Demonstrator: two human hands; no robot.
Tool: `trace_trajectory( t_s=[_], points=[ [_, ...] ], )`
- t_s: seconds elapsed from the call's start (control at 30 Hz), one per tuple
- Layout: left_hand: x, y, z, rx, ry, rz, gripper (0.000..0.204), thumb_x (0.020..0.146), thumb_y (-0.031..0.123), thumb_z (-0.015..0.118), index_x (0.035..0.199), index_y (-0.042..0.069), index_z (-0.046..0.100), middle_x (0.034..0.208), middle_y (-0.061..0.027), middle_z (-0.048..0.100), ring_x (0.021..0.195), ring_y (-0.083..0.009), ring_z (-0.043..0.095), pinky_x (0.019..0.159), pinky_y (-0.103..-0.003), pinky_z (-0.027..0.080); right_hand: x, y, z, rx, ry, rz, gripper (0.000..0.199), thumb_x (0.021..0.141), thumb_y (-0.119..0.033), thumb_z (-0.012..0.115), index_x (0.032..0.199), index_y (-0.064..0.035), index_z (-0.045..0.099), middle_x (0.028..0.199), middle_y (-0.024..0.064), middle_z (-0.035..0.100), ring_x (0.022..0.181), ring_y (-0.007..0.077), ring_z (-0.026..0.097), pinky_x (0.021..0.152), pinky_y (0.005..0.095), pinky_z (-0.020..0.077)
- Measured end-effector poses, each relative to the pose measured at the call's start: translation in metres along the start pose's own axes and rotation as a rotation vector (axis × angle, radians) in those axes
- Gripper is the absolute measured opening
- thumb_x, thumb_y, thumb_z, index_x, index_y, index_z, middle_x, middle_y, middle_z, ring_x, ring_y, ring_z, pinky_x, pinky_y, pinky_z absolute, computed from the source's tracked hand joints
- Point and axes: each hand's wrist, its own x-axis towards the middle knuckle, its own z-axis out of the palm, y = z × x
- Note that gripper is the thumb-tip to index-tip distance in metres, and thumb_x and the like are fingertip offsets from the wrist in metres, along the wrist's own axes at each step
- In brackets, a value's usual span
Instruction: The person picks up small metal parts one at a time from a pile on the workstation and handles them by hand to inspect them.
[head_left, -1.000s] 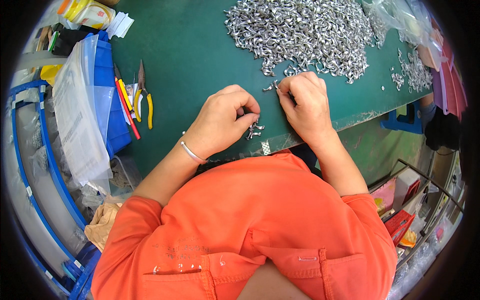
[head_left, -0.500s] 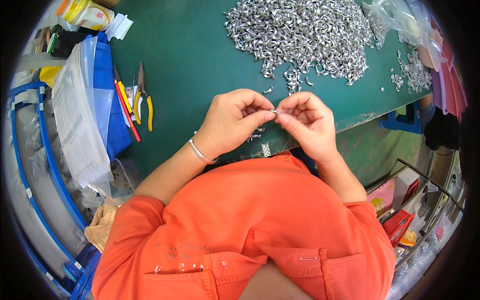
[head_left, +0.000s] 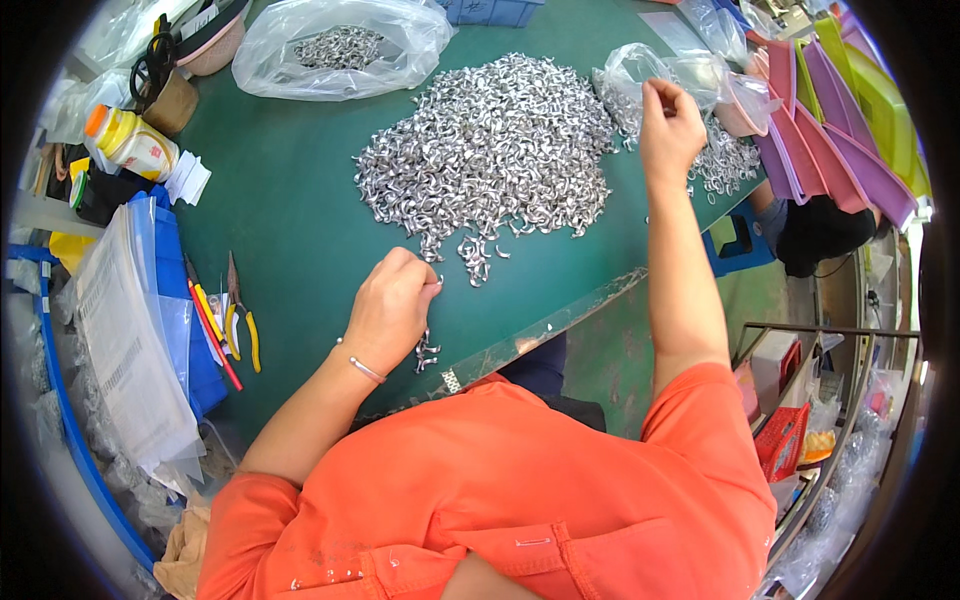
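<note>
Head view: your two hands, one table (head_left: 300,200)
Left hand (head_left: 393,298): your fingers pinch one small metal piece (head_left: 440,282)
Right hand (head_left: 671,135): your fingers bunched, raised near one ring pile (head_left: 728,165); can't tell if gripping
Metal heap (head_left: 490,145): one, mid-table, uncountable
Pliers (head_left: 234,287): one, table's left

From grip of left hand (head_left: 390,300): parts heap (head_left: 490,145) lies beyond, slightly right; pliers (head_left: 235,297) left; bag (head_left: 408,72) far beyond; all on table (head_left: 300,220).
</note>
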Motion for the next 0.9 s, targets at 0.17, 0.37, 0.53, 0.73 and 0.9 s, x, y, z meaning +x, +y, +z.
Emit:
trace_trajectory(
  t_s=[0.17,0.37,0.53,0.73,0.9],
  points=[
    [-0.006,0.011,-0.014,-0.625,-0.13,-0.505,0.005,0.088,0.004,0.065,0.09,0.0,0.063,0.084,-0.006,0.065,0.069,-0.0123,0.062,0.062,-0.025,0.051,0.042,0.063,0.014,-0.147,-0.279,0.075,0.019,0.088,-0.015,0.061,0.099,-0.007,0.073,0.095,0.0138,0.072,0.09,0.0247,0.069,0.082,0.0332,0.0513],
    [-0.005,0.012,-0.023,-1.062,-0.113,-0.627,0.012,0.09,0.006,0.064,0.098,-0.003,0.062,0.089,-0.0086,0.066,0.075,-0.0124,0.064,0.067,-0.025,0.054,-0.005,-0.016,0.018,0.038,-0.245,-0.016,0.02,0.089,-0.005,0.057,0.105,-0.0054,0.069,0.099,0.0092,0.071,0.088,0.0177,0.067,0.079,0.0288,0.0512],
    [-0.004,0.013,-0.022,-1.095,-0.088,-0.578,0.013,0.089,0.004,0.065,0.099,-0.004,0.062,0.091,-0.0102,0.067,0.077,-0.0138,0.066,0.069,-0.025,0.055,-0.096,-0.131,-0.021,0.755,-0.941,0.267,0.02,0.092,0.0,0.054,0.11,0.0005,0.063,0.093,0.0056,0.064,0.08,0.0112,0.063,0.07,0.0244,0.0508],
    [-0.007,0.011,-0.017,-1.098,-0.087,-0.473,0.017,0.086,-0.002,0.066,0.102,-0.004,0.061,0.096,-0.0107,0.066,0.082,-0.0148,0.066,0.074,-0.026,0.056,-0.133,-0.158,-0.035,0.819,-1.113,0.276,0.012,0.087,-0.001,0.065,0.099,-0.0001,0.066,0.092,0.0063,0.064,0.08,0.0119,0.063,0.069,0.0254,0.0523],
    [-0.008,0.019,-0.018,-0.978,0.025,-0.398,0.03,0.083,-0.01,0.065,0.111,-0.004,0.056,0.106,-0.0085,0.063,0.096,-0.0144,0.063,0.082,-0.024,0.053,-0.085,-0.131,-0.019,0.485,-0.676,-0.322,0.014,0.074,0.007,0.066,0.083,-0.0032,0.062,0.083,0.0087,0.065,0.077,0.0245,0.065,0.069,0.0328,0.0512]
  ],
)
